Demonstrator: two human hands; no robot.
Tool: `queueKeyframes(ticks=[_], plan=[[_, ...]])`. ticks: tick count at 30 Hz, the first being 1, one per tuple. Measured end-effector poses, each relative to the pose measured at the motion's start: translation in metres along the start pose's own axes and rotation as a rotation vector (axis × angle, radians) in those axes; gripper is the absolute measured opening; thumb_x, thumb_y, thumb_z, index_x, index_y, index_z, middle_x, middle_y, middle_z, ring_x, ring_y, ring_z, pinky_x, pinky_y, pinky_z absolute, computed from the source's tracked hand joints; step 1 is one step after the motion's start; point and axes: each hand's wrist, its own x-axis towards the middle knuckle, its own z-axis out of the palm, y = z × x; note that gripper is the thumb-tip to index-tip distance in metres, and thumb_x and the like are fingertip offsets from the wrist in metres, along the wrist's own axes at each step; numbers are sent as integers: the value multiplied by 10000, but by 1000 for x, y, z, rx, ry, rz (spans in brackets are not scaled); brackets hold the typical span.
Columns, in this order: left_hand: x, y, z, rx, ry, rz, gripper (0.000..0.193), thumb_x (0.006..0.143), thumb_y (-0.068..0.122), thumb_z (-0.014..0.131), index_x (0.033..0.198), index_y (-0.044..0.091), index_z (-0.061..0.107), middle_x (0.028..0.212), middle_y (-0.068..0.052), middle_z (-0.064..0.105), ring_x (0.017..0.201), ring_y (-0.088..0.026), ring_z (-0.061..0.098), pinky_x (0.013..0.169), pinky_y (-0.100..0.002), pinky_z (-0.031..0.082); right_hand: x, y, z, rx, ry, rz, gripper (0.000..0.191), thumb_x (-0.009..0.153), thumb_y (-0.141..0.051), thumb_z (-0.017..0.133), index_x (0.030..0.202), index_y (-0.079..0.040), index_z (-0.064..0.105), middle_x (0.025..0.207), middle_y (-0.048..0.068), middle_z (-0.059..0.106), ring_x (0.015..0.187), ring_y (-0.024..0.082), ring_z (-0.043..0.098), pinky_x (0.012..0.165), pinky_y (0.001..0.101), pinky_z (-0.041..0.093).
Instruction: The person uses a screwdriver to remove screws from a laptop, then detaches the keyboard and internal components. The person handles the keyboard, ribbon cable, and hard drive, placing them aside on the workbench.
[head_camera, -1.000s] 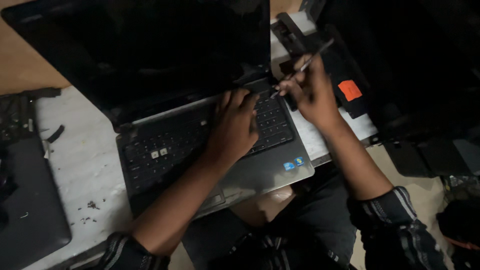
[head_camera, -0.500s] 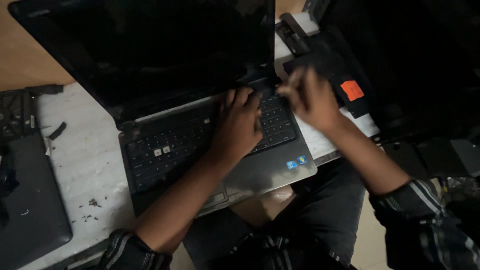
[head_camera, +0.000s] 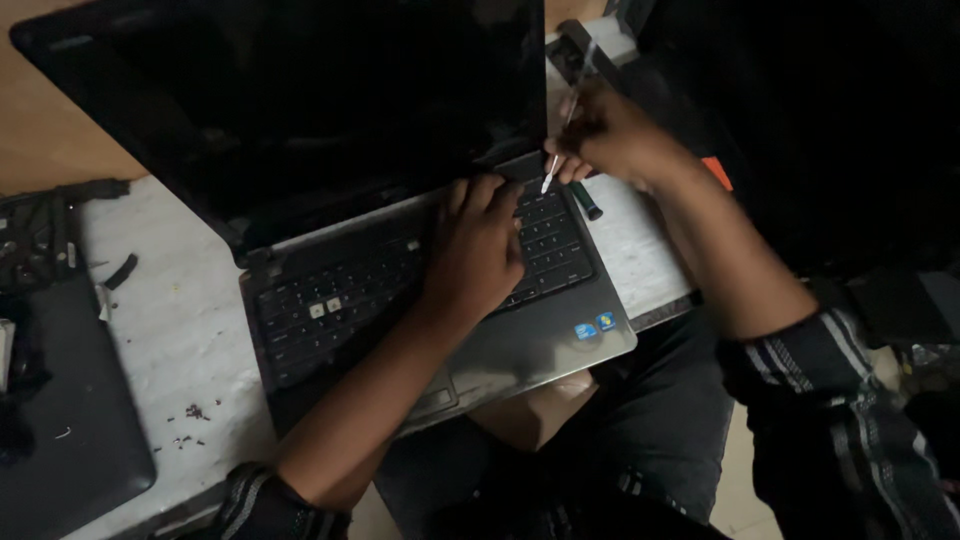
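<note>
Under the left hand (head_camera: 478, 250), sitting open on a pale worktop (head_camera: 170, 330): a grey laptop (head_camera: 520, 340) with a dark screen (head_camera: 300, 100). Pressing flat on the right half of the keyboard (head_camera: 330, 300), palm down, fingers spread and stretched toward the hinge end, not gripping anything. Just past those fingertips, hovering at the laptop's far right corner: the right hand (head_camera: 615, 135), pinched shut around a thin pale tool (head_camera: 558, 150), looks like a small screwdriver or spudger, can't tell which. Angling down, tip landing right by the hinge area next to the left fingertips. Lying just below the right hand on the worktop, touching the laptop's edge or nearly so: a short dark pen-like stick (head_camera: 586, 200). Way off to the left of the left arm, resting flat: a dark slab (head_camera: 70, 400), maybe another laptop lid, plus some black broken bits (head_camera: 120, 272) and crumbs (head_camera: 190, 412) scattered around. Beneath both forearms, showing: dark trousers and striped sleeves (head_camera: 850, 400).
</note>
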Motion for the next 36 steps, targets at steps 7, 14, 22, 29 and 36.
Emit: queueKeyframes(ticks=[7,14,22,29,36], plan=[[-2,-2,-5,19,10,36,441,811,41,698,1246,-22,651,1270,-159,568,1226,-375,495,1041,-519,413,-28,-7,20,64,26,-266,401,912,101,612,1264,-17,460,917,198,652,859,265,762,707,354,653],[-12,-8,-6,45,5,25,452,800,42,693,1246,-22,653,1280,-155,570,1221,-363,499,1066,-502,420,-65,9,42,-280,238,-805,291,1035,-5,696,1181,13,445,950,145,698,911,270,792,746,326,622],[-17,-13,-19,34,-10,22,512,747,44,695,1253,-25,648,1292,-171,568,1228,-393,489,1007,-511,423,-82,19,50,-970,231,-1268,157,883,-76,691,1019,-45,619,948,114,720,808,271,760,690,370,612],[-14,-20,-17,-17,-21,14,448,812,34,675,1256,-22,651,1274,-148,580,1213,-357,511,1023,-499,442,-26,15,35,90,16,-505,270,1007,17,643,1185,-47,451,908,102,659,925,200,774,723,316,649],[-10,-24,-19,-31,26,47,446,806,36,671,1248,-20,653,1247,-155,593,1215,-361,522,1030,-493,440,-18,0,33,-30,41,-427,239,958,-33,707,1099,-58,515,821,56,691,764,184,735,681,315,617]])
